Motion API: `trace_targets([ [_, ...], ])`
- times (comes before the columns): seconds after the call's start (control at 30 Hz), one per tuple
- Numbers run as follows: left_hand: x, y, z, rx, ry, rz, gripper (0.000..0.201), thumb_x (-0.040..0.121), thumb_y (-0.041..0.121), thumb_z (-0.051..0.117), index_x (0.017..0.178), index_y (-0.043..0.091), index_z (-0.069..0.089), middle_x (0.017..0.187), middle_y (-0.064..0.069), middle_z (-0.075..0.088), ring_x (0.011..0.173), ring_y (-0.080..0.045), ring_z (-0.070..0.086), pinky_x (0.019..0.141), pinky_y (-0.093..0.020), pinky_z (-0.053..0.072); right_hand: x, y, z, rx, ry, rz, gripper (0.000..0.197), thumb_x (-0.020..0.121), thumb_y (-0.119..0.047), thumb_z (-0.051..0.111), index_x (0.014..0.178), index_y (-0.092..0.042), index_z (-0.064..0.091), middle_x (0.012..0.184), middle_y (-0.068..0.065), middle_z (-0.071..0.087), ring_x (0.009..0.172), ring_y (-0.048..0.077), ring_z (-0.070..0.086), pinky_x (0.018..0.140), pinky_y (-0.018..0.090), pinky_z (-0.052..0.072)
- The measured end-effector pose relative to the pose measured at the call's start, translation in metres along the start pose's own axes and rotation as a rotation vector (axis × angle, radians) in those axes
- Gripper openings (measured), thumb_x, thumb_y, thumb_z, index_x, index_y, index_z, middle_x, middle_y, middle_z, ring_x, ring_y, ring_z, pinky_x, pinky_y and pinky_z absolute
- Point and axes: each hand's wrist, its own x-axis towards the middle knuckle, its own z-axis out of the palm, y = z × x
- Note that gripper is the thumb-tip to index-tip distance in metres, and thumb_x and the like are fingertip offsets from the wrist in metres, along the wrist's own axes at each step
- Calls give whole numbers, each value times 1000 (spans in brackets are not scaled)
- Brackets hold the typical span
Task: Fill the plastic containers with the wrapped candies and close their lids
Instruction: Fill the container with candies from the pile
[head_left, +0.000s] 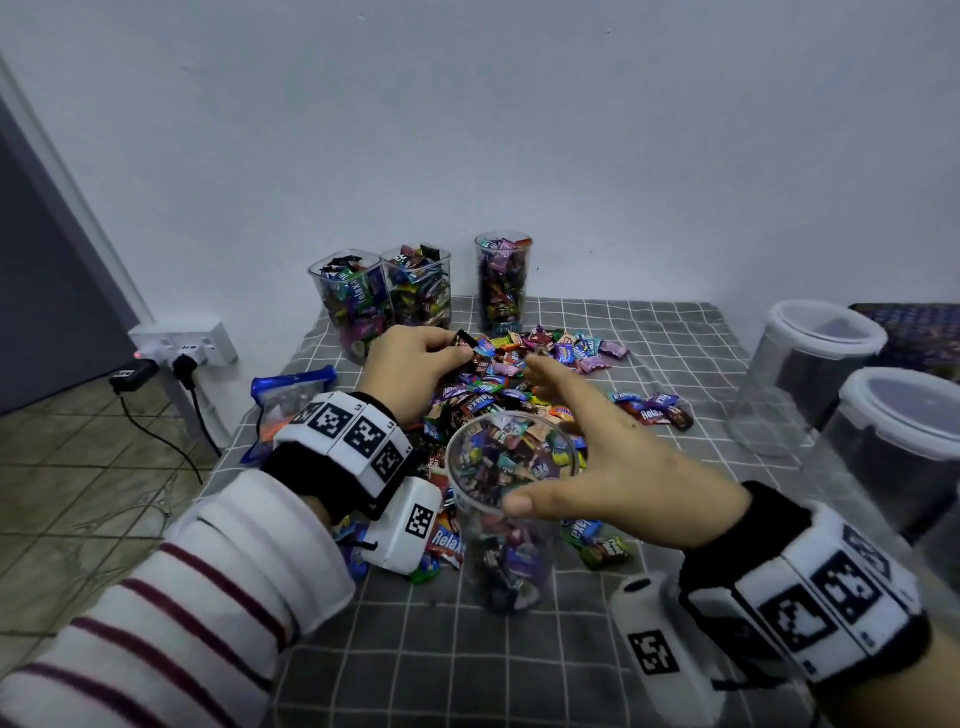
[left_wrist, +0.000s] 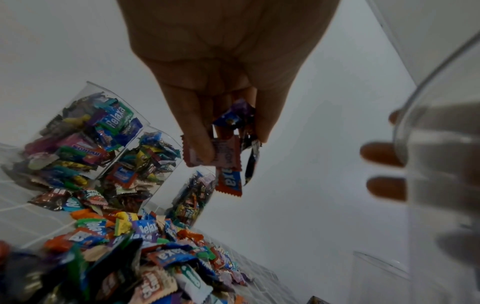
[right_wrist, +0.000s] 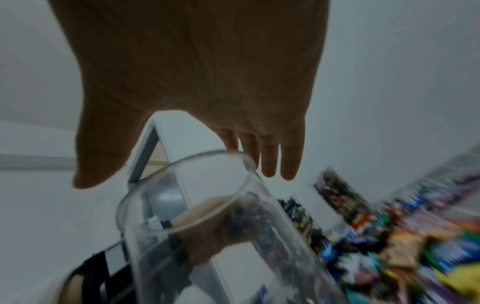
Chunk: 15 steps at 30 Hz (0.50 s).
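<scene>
The container (head_left: 511, 499) I'm filling stands about half full before the candy pile (head_left: 519, 374) on the bench (head_left: 649, 332). My left hand (head_left: 415, 364) pinches several candies; my right hand (head_left: 597, 457) is spread beside its rim. Three filled containers (head_left: 410, 291) behind lack lids.

1. This looks like a plain room in a home, not a shop or workshop.
2. A bare white wall (head_left: 467, 130) runs behind a small table covered with a grey checked cloth (head_left: 649, 353).
3. The floor is beige ceramic tile (head_left: 78, 467), as in a house.
4. A white power strip (head_left: 184, 343) sits by the table with a black adapter (head_left: 132, 376) plugged in and its cable trailing over the tiles.
5. A dark door with a pale frame (head_left: 78, 218) stands at the left.
</scene>
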Motion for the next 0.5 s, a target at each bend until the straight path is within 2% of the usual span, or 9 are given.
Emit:
trace_targets([
  [0.03, 1, 1, -1, -6, 6, 1, 9, 83, 21, 69, 91, 18, 74, 86, 1, 71, 91, -22, 67, 89, -46, 53, -2, 8, 4, 90, -2, 9, 112, 46, -59, 76, 139, -47, 15, 132, -33, 31, 126, -16, 31, 109, 18, 28],
  [0.1, 1, 3, -2, -16, 9, 5, 12, 83, 21, 69, 93, 17, 75, 87, -1, 72, 91, -22, 68, 89, -45, 53, -4, 20, 12, 242, 29, 14, 104, 44, -49, 81, 128, -55, 20, 129, -30, 38, 123, -11, 41, 109, 26, 35],
  [0.17, 1, 6, -1, -22, 10, 6, 15, 83, 21, 69, 95, 15, 75, 88, -2, 72, 91, -23, 67, 89, -46, 52, -6, 28, 22, 289, 56, 15, 103, 45, -42, 85, 124, -56, 21, 128, -23, 46, 120, -7, 48, 108, 28, 38],
  [0.23, 1, 7, 2, -35, 19, 1, 14, 82, 21, 70, 94, 15, 74, 86, 1, 71, 92, -24, 67, 89, -48, 52, -6, 33, 31, 277, 88, 28, 103, 42, -48, 83, 124, -56, 20, 128, -19, 48, 121, -6, 48, 108, 28, 38],
  [0.33, 1, 12, 7, -39, 13, -5, 5, 83, 17, 69, 84, 21, 72, 79, 7, 68, 87, -24, 67, 88, -47, 53, -4, 39, 36, 211, 153, 31, 102, 43, -53, 81, 129, -46, 24, 126, -15, 51, 121, -2, 48, 107, 31, 39],
  [0.4, 2, 13, 10, -41, -1, -11, 8, 85, 17, 67, 80, 22, 71, 75, 5, 68, 82, -22, 66, 87, -46, 54, -1, 41, 33, 173, 177, 23, 103, 50, -43, 87, 132, -37, 26, 127, -13, 51, 122, 1, 47, 107, 31, 38],
  [0.5, 5, 14, 14, -48, 12, -23, 10, 84, 18, 68, 90, 13, 74, 79, -1, 69, 82, -23, 66, 87, -45, 53, 4, 46, 24, 155, 225, 17, 95, 57, -24, 89, 127, -35, 26, 123, -13, 50, 120, 4, 49, 107, 30, 37],
])
